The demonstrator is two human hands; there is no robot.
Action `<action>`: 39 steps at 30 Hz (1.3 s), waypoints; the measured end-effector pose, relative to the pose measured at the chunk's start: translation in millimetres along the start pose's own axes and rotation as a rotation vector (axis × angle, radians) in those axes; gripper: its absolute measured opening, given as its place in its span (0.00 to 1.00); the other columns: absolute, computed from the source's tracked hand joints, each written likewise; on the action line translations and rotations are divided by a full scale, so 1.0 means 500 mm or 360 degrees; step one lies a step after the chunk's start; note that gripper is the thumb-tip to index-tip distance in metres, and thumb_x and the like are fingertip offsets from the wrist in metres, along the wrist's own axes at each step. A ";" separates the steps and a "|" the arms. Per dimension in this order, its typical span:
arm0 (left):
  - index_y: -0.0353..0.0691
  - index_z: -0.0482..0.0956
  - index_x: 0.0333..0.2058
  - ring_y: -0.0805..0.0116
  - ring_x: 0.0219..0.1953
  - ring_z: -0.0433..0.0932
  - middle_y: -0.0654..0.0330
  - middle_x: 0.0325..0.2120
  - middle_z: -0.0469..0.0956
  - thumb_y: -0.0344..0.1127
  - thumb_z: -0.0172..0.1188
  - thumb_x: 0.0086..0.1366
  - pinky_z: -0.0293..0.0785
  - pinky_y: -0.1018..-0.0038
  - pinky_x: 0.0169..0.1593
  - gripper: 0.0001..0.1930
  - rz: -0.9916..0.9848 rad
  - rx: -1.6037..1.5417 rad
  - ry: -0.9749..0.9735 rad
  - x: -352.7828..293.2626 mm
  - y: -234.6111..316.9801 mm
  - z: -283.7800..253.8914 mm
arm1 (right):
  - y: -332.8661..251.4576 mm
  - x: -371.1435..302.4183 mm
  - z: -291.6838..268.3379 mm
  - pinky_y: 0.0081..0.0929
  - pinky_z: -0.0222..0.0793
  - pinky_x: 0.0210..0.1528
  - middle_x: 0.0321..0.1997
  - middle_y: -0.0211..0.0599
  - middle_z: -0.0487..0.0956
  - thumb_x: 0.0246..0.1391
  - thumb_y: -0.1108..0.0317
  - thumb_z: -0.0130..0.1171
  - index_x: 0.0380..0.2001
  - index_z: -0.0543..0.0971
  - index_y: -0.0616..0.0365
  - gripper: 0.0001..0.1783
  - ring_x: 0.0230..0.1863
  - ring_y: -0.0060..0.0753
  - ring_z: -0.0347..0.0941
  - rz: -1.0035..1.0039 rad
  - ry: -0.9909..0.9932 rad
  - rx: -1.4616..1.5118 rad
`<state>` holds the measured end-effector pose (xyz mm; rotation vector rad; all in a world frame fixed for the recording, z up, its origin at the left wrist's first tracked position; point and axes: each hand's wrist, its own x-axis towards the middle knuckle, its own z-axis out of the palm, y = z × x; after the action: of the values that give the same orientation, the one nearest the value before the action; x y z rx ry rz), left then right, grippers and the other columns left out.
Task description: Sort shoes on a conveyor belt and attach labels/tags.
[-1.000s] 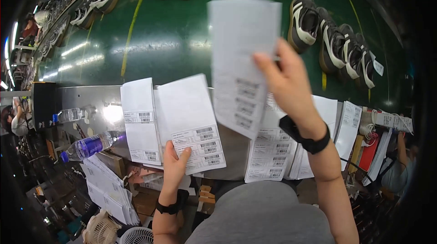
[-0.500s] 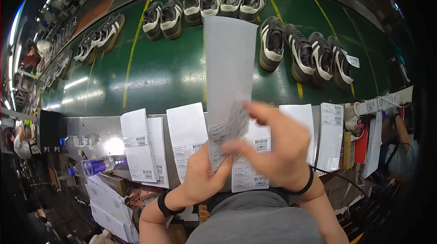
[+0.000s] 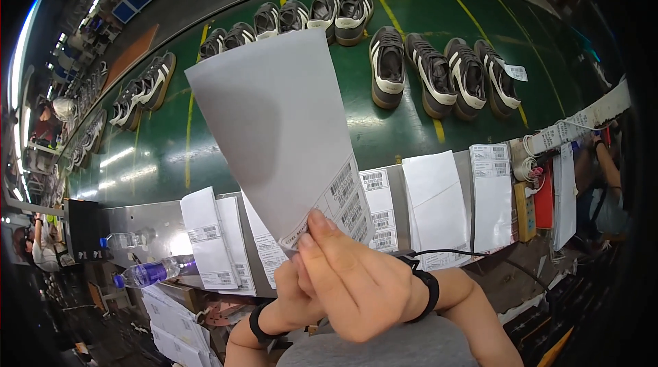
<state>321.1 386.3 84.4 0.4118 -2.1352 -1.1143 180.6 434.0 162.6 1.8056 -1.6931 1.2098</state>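
Both hands meet low in the middle, at about 6 o'clock. The right hand (image 3: 360, 281) is in front, and its fingers (image 3: 322, 230) pinch the bottom corner of a big white sheet (image 3: 274, 127). The left hand (image 3: 291, 295) sits behind it, mostly hidden, so I cannot tell if its fingers are closed on the sheet or only touching it. The sheet stands up from the hands toward 12 o'clock and has striped code marks near the held corner. It is held by one small corner only, so it could bend over, slip out, or tear there if the hands pull apart. Just past the hands, a grey table (image 3: 147, 219) carries a row of more papers (image 3: 439, 206), side by side. If the sheet falls there it could get mixed up with them. At 9 o'clock a water bottle (image 3: 147, 274) lies on its side; a leak could wet the papers. Farther out, at 12 o'clock, shoes (image 3: 387, 65) sit in pairs on a green belt (image 3: 205, 154). A dropped sheet could land on the belt and get lost.
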 end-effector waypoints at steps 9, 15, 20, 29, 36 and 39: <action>0.26 0.65 0.57 0.60 0.48 0.78 0.46 0.46 0.78 0.29 0.60 0.64 0.75 0.66 0.51 0.25 -0.1557 -0.0889 0.0194 -0.101 -0.152 -0.129 | 0.166 -0.061 -0.063 0.16 0.70 0.26 0.22 0.31 0.81 0.57 0.76 0.61 0.30 0.79 0.67 0.04 0.23 0.14 0.75 0.1454 0.0347 0.0525; 0.26 0.58 0.65 0.51 0.52 0.77 0.39 0.49 0.76 0.41 0.64 0.63 0.71 0.59 0.55 0.39 -0.0778 0.0676 -0.0420 0.002 -0.078 -0.169 | 0.102 -0.074 0.016 0.26 0.80 0.36 0.38 0.46 0.83 0.48 0.73 0.67 0.39 0.79 0.69 0.15 0.37 0.39 0.83 0.0103 -0.0101 0.0017; 0.27 0.64 0.62 0.66 0.48 0.76 0.51 0.48 0.79 0.49 0.55 0.70 0.71 0.68 0.53 0.33 -0.0872 -0.0838 -0.0610 0.134 -0.041 -0.130 | 0.059 -0.033 0.057 0.33 0.78 0.47 0.39 0.46 0.83 0.49 0.68 0.69 0.47 0.78 0.69 0.23 0.43 0.42 0.82 -0.0112 -0.0325 0.0154; 0.23 0.71 0.57 0.58 0.50 0.76 0.43 0.47 0.78 0.51 0.49 0.72 0.69 0.68 0.56 0.31 -0.0645 -0.1035 -0.0960 0.288 -0.141 -0.093 | 0.246 -0.008 -0.039 0.27 0.73 0.42 0.34 0.41 0.82 0.49 0.73 0.69 0.39 0.78 0.63 0.14 0.36 0.34 0.79 0.1320 -0.0485 0.0603; 0.49 0.51 0.70 0.23 0.69 0.38 0.28 0.69 0.33 0.41 0.78 0.39 0.43 0.42 0.70 0.59 -0.0092 0.1638 0.0151 0.517 -0.543 -0.187 | 0.710 -0.100 -0.130 0.24 0.67 0.31 0.26 0.29 0.75 0.51 0.67 0.68 0.35 0.74 0.61 0.14 0.28 0.21 0.69 0.1510 -0.0030 -0.0117; 0.58 0.66 0.61 0.21 0.66 0.45 0.31 0.67 0.45 0.51 0.77 0.39 0.52 0.43 0.66 0.47 -0.0836 0.1869 0.0029 0.582 -0.654 -0.254 | 0.787 -0.089 -0.072 0.24 0.67 0.32 0.26 0.30 0.77 0.49 0.58 0.72 0.33 0.75 0.61 0.20 0.29 0.22 0.71 0.1603 -0.0190 -0.0205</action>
<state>190.6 -40.9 -6.4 1.5431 -2.5288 0.0725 -197.3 410.4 40.3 0.9095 -2.8074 1.2680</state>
